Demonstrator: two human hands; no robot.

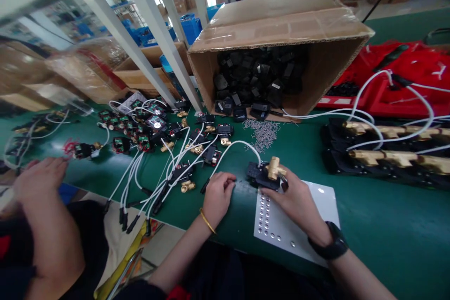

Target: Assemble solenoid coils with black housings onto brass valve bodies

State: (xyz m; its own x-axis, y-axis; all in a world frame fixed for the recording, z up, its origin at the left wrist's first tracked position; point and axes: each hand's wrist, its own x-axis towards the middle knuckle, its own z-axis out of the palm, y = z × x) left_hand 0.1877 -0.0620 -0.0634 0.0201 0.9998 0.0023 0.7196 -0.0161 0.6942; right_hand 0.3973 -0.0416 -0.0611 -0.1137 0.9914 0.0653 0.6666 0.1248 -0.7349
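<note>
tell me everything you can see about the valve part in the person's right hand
The valve part is a black, plastic-looking block with a brass fitting standing on top and a white cable arcing away to the left. It rests on the green table at the white sheet's upper edge. The right hand grips it from the right; the left hand lies nearby, apart.

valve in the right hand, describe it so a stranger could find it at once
Start at the tipped cardboard box on the green table, then come down to the white sheet. At its top edge the right hand holds the valve: black body, brass fitting, the only one in a hand.
</note>
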